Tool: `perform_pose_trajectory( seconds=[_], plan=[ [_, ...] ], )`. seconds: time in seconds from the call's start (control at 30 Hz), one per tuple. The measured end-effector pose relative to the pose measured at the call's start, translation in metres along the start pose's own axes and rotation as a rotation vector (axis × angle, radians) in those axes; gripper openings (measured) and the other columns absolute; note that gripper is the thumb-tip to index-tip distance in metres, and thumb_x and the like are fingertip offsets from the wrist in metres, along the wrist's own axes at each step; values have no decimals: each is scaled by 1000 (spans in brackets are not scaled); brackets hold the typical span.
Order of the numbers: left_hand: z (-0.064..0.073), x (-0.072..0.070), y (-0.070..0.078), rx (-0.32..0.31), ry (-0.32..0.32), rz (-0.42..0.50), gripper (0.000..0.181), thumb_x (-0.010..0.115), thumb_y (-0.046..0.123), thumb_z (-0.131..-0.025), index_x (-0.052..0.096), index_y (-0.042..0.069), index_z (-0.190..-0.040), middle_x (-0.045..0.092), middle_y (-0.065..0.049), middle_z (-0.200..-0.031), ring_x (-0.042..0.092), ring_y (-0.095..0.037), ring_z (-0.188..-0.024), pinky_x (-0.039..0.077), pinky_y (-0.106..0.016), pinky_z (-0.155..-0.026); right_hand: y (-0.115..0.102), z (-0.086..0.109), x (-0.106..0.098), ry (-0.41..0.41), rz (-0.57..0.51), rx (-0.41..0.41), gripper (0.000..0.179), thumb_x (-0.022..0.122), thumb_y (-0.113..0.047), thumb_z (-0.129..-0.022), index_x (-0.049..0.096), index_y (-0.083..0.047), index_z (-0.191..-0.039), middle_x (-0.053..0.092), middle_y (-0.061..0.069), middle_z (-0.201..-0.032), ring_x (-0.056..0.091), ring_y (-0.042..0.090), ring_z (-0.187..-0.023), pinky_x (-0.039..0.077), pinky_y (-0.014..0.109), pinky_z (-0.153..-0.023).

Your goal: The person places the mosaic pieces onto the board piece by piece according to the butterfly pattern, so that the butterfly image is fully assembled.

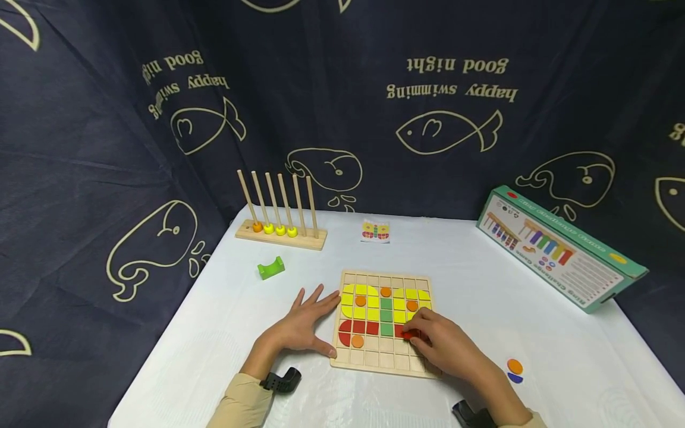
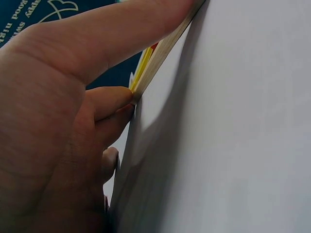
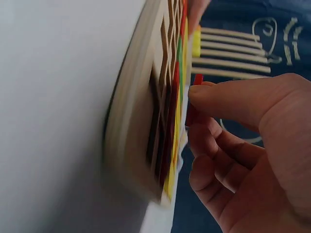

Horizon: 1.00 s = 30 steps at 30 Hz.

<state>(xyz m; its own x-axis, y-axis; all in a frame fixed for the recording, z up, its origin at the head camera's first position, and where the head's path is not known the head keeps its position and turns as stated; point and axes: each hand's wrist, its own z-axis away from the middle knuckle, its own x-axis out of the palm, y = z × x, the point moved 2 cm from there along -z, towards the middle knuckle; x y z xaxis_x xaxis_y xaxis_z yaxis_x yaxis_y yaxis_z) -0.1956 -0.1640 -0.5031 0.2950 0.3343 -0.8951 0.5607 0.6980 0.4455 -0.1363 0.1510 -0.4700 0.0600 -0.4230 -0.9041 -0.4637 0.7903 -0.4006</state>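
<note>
A square wooden grid board [image 1: 379,360] lies on the table, with yellow, green, red and orange pieces set in a butterfly-like pattern. My left hand [image 1: 301,324] is spread at the board's left side; its thumb and a fingertip touch the edge, as the left wrist view also shows. Over the lower right part of the board, my right hand [image 1: 446,343] pinches a red piece [image 3: 197,80] between thumb and fingers. In the right wrist view that piece is held just off the board's face; its full shape is hidden by the fingers.
An orange disc [image 1: 515,366] and a blue half-disc [image 1: 515,378] lie right of the board. Behind it is a pattern card [image 1: 376,232]. A pegged stand [image 1: 280,236] with beads and a green curved block [image 1: 271,268] are at left, a game box [image 1: 556,249] at right.
</note>
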Motion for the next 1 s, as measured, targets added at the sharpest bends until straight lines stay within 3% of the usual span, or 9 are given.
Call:
perform_pose_trajectory(
  seconds=[0.27, 0.5, 0.7, 1.0],
  plan=[
    [1, 1, -2, 2, -2, -5, 123, 72, 77, -56, 27, 17, -153, 21, 4, -158, 2, -28, -145, -7, -55, -112, -28, -20, 17, -33, 7, -80, 19, 72, -24, -87, 71, -20, -105, 56, -13, -98, 52, 4, -85, 51, 31, -79],
    [1, 1, -2, 16, 4, -10, 122, 70, 78, -57, 27, 16, -153, 21, 4, -158, 2, -28, -145, -6, -55, -112, -46, -32, 27, -50, -8, -147, 19, 72, -25, -87, 73, -19, -105, 55, -12, -94, 50, 4, -80, 50, 27, -73],
    [0, 1, -3, 10, -3, -21, 122, 69, 80, -57, 27, 17, -153, 21, 5, -158, 2, -28, -145, -6, -55, -113, -52, -33, 32, -59, -22, -184, 16, 74, -22, -85, 74, -19, -101, 56, -12, -92, 52, 4, -80, 51, 27, -75],
    [0, 0, -2, 4, -6, -20, 122, 71, 78, -57, 27, 17, -153, 21, 5, -158, 2, -28, -145, -7, -54, -113, -52, -35, 33, -57, -19, -169, 17, 76, -20, -83, 74, -21, -100, 56, -12, -92, 52, 5, -81, 51, 27, -76]
  ],
)
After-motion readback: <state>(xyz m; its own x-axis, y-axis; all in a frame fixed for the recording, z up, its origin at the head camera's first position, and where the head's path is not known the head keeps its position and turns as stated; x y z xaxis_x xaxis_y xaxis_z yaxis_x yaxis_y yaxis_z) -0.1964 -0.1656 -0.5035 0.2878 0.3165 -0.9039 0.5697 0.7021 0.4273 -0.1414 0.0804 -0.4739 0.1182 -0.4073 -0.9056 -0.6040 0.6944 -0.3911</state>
